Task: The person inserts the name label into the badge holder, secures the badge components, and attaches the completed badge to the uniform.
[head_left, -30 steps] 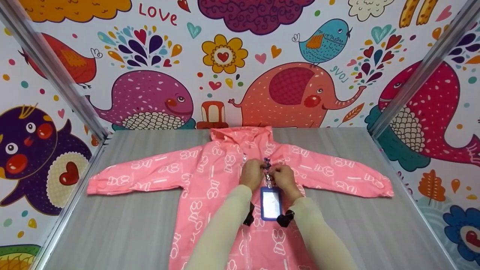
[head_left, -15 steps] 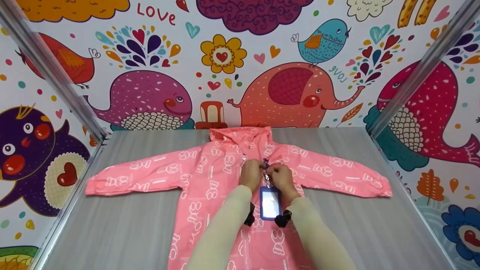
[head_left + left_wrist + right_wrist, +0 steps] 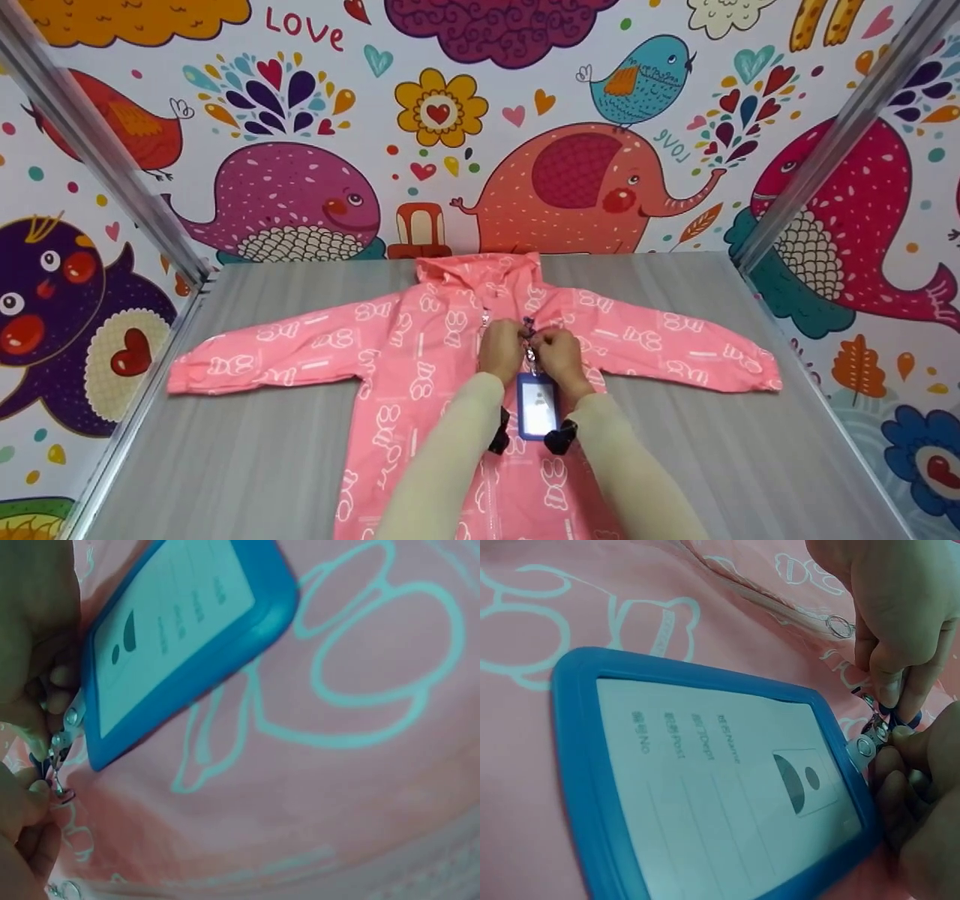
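A pink hooded jacket [image 3: 442,420] with white cartoon prints lies flat, sleeves spread. On its chest rests an ID badge holder [image 3: 538,409], blue-framed around a white card. A clear snap strap [image 3: 862,750] joins it to a small metal clip [image 3: 880,726]. My left hand [image 3: 501,349] pinches a small dark blue piece [image 3: 529,324] at the clip, just right of the jacket's zipper. Close beside it, my right hand [image 3: 561,360] pinches the metal clip with thumb and fingertips. Fingers partly hide the clip, and I cannot tell whether jacket cloth is caught in it.
Beneath the jacket is a grey wood-grain table [image 3: 247,442]. Metal posts [image 3: 825,142] stand at both sides, before a wall [image 3: 517,45] printed with cartoon animals. A ring zipper pull [image 3: 840,626] lies near my left hand.
The head view has shifted slightly. Both hands stay at the clip with small finger movements; my right hand has drawn a little closer to my left.
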The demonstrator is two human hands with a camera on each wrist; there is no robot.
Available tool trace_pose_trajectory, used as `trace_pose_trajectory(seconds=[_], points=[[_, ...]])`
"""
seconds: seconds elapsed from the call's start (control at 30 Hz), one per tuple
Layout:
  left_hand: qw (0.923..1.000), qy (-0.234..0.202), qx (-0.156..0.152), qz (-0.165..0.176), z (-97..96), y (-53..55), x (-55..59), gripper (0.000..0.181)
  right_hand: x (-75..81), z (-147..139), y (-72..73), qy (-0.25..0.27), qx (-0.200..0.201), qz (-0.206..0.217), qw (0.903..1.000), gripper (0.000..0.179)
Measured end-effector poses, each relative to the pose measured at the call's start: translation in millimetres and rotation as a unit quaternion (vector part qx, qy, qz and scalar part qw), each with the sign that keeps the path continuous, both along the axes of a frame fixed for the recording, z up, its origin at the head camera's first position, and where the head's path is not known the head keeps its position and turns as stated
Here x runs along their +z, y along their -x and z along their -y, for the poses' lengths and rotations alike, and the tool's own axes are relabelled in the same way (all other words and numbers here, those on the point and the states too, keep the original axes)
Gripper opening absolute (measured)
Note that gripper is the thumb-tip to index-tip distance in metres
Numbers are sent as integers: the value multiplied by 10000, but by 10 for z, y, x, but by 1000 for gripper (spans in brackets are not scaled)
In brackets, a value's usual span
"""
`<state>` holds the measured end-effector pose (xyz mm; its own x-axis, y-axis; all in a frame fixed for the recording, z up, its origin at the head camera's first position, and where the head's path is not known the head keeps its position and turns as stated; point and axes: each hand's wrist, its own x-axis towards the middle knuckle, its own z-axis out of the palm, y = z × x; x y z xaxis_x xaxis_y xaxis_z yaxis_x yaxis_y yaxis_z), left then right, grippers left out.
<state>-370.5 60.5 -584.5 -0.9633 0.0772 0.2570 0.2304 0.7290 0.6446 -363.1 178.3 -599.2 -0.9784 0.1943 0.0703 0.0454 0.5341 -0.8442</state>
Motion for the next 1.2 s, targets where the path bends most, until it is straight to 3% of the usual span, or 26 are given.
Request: trace_pose_trajectory(seconds=[0.3, 0.53, 0.67, 0.77, 0.9, 0.97, 1.2], points=[[9999, -111, 52, 2, -10, -33, -25, 28, -13, 43, -32, 73, -73, -23, 9999, 13], [9999, 106, 5, -128, -42, -63, 1, 19, -22, 79, -30, -517, -41, -702, 9962, 17], [9997, 128, -108, -152, -15, -33, 2, 18, 18, 60, -2, -255, 126, -366, 9989, 17], [9996, 175, -164, -152, 12, -31, -2, 18, 32, 39, 20, 335, 293, 171, 9989, 19], [9993, 212, -92, -309, 49, -31, 1, 16, 29, -1, 30, 1185, 456, 762, 9890, 20], [9992, 171, -55, -353, 65, -32, 1, 16, 30, -29, 26, 1336, 517, 910, 9855, 20], [9992, 163, -248, 262, 134, -36, 20, 22, 24, -118, 39, 1411, 593, 1195, 9810, 20]])
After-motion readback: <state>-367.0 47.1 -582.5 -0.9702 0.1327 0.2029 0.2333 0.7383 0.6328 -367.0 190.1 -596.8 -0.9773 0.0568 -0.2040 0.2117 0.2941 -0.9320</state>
